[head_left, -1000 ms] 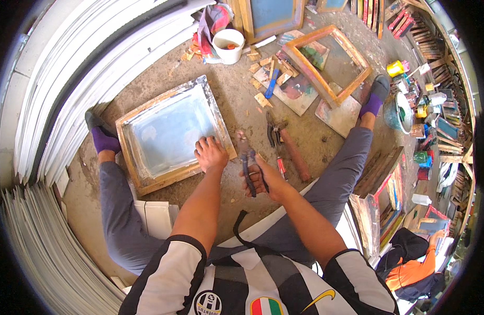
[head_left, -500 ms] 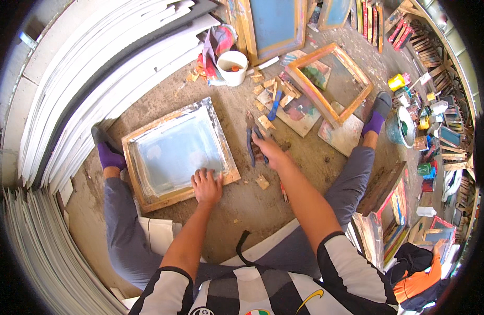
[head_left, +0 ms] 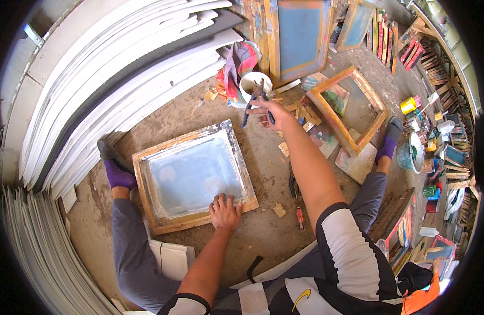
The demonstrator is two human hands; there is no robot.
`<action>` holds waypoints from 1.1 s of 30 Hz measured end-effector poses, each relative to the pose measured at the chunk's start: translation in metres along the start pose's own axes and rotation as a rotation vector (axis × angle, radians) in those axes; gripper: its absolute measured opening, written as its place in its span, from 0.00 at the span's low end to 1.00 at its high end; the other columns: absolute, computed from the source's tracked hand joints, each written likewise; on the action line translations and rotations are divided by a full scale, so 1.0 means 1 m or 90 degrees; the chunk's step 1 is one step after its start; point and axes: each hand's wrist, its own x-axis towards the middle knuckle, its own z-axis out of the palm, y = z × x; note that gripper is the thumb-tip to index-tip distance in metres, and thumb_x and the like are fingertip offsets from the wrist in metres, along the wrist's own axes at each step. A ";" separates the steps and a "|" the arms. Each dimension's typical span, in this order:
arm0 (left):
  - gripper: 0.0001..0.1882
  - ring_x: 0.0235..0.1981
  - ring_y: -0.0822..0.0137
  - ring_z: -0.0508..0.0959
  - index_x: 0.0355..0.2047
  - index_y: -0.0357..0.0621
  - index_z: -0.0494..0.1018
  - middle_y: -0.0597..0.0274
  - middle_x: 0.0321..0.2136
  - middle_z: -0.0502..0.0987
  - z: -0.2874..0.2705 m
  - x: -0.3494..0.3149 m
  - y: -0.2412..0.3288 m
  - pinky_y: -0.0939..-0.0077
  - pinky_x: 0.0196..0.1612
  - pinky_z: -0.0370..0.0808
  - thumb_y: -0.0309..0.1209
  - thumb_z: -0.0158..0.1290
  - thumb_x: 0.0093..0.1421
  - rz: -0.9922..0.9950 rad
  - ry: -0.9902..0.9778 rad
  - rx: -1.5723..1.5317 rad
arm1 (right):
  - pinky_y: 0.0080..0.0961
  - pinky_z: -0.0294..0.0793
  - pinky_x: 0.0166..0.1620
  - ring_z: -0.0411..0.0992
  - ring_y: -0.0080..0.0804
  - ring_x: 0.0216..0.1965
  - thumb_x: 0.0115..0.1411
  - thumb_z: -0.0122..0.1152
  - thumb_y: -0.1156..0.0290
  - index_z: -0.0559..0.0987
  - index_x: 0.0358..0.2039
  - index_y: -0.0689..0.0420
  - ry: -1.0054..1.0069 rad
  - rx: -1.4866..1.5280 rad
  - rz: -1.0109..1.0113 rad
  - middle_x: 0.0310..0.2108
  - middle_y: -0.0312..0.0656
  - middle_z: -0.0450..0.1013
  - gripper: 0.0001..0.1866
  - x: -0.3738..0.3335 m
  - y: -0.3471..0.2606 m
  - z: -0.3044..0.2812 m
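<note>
A wooden-framed screen (head_left: 195, 170) with pale blue mesh and whitish smears lies on the ground between my legs. My left hand (head_left: 225, 211) rests on its near right edge, fingers spread across the mesh and the wood. Held out ahead, my right hand (head_left: 274, 116) grips dark-handled pliers (head_left: 258, 90), jaws pointing up and away, handles apart. They overlap the white bucket (head_left: 250, 79) in view; I cannot tell whether they touch it. A second dark-handled tool (head_left: 293, 182) lies beside my right forearm, partly hidden, with a red-handled tool (head_left: 301, 218) nearer me.
An open wooden frame (head_left: 352, 107) lies over painted boards near my right foot, with wood scraps (head_left: 305, 113) beside it. Blue screens (head_left: 303, 37) lean at the back. White sheets (head_left: 111, 79) are stacked left. Paint pots (head_left: 408, 105) crowd the right; a person's orange sleeve (head_left: 425, 299) shows lower right.
My right hand has moved forward with the pliers, from the ground beside the screen to the bucket. The left hand stays on the screen. The whole view has shifted slightly.
</note>
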 end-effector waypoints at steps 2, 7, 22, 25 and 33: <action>0.26 0.66 0.53 0.59 0.57 0.52 0.70 0.54 0.60 0.64 -0.004 -0.002 0.003 0.50 0.66 0.54 0.54 0.45 0.67 0.006 0.007 0.002 | 0.20 0.62 0.25 0.58 0.19 0.19 0.71 0.47 0.46 0.72 0.62 0.43 -0.021 0.016 -0.009 0.36 0.37 0.76 0.25 -0.007 0.009 -0.001; 0.22 0.62 0.50 0.63 0.52 0.50 0.72 0.52 0.57 0.68 0.001 -0.003 0.002 0.49 0.63 0.60 0.50 0.49 0.65 0.028 0.089 -0.009 | 0.20 0.54 0.17 0.54 0.18 0.12 0.71 0.51 0.50 0.79 0.55 0.50 -0.008 -0.034 -0.093 0.20 0.31 0.65 0.22 -0.085 0.073 -0.002; 0.34 0.58 0.53 0.67 0.51 0.47 0.73 0.53 0.53 0.70 -0.028 -0.035 -0.055 0.53 0.63 0.62 0.62 0.54 0.58 0.135 0.060 0.056 | 0.48 0.73 0.48 0.76 0.61 0.46 0.62 0.60 0.48 0.80 0.43 0.62 0.665 -0.649 0.067 0.40 0.60 0.78 0.26 -0.267 0.223 -0.053; 0.31 0.53 0.53 0.72 0.49 0.49 0.74 0.57 0.48 0.73 -0.035 -0.048 -0.087 0.53 0.55 0.69 0.61 0.54 0.58 0.128 0.082 0.149 | 0.48 0.73 0.47 0.76 0.62 0.43 0.60 0.61 0.56 0.81 0.41 0.65 0.694 -0.580 -0.053 0.37 0.62 0.78 0.22 -0.262 0.258 -0.072; 0.25 0.47 0.54 0.75 0.42 0.47 0.72 0.59 0.41 0.75 -0.030 -0.040 -0.094 0.54 0.48 0.74 0.56 0.55 0.60 0.117 0.047 0.152 | 0.48 0.73 0.49 0.76 0.57 0.46 0.62 0.61 0.57 0.78 0.51 0.61 0.644 -0.686 -0.024 0.43 0.57 0.78 0.23 -0.268 0.255 -0.049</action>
